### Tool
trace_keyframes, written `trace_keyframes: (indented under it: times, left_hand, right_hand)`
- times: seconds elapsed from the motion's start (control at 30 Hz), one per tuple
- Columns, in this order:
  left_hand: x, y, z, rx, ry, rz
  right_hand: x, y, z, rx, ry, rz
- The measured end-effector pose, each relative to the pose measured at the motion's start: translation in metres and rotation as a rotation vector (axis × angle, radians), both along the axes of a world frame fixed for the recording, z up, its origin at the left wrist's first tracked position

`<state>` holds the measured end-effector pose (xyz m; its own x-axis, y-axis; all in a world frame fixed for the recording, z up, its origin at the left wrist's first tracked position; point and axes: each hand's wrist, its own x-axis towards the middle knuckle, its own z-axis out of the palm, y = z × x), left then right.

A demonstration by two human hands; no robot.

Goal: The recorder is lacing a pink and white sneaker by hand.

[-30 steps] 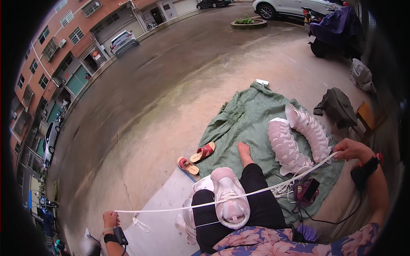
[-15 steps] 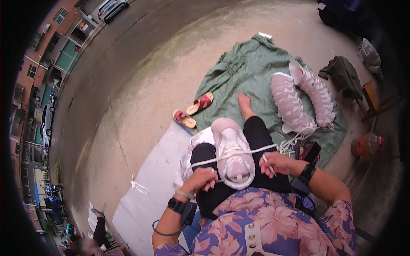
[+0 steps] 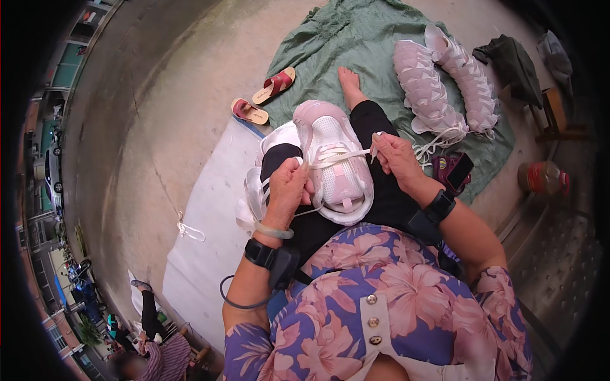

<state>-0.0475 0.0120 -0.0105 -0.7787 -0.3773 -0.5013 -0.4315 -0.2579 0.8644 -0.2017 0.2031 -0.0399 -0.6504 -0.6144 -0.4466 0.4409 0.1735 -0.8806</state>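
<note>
A pink and white sneaker [image 3: 348, 187] lies across my lap with its tongue end toward me. White shoelace [image 3: 346, 154] runs over its lacing area. At the shoe's left side, my left hand [image 3: 289, 189] is closed on one lace end. My right hand [image 3: 398, 159] pinches the other end on the right, just above my thigh. Between the two hands the lace stretches fairly straight across the shoe. Under and left of this sneaker are more white shoe parts [image 3: 254, 193], partly hidden by my knee and left hand.
Two long stacks of pink shoe pieces [image 3: 429, 86] lie on a green cloth [image 3: 324, 47]. Nearby are a phone [image 3: 460, 171], a jar with a red lid [image 3: 540, 178], red sandals [image 3: 274, 86] and a white sheet [image 3: 210, 184]. A person [image 3: 159, 352] sits at lower left.
Both hands have moved up and forward along the shoe, the right one also inward. The lace span between them is shorter. The whole view has shifted, so the scene sits higher.
</note>
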Motion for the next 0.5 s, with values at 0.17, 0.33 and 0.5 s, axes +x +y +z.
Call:
trace_keyframes:
  times: [0.17,0.33,0.5]
  left_hand:
    - [0.007,0.001,-0.009,-0.103,0.086,0.061]
    - [0.005,-0.002,-0.009,-0.025,0.145,0.129]
    - [0.006,0.002,-0.014,0.162,0.156,0.211]
  right_hand:
    - [0.013,-0.006,-0.005,-0.093,-0.128,-0.094]
    - [0.010,-0.010,-0.005,-0.156,-0.202,-0.077]
    - [0.009,-0.009,-0.007,-0.149,-0.182,-0.082]
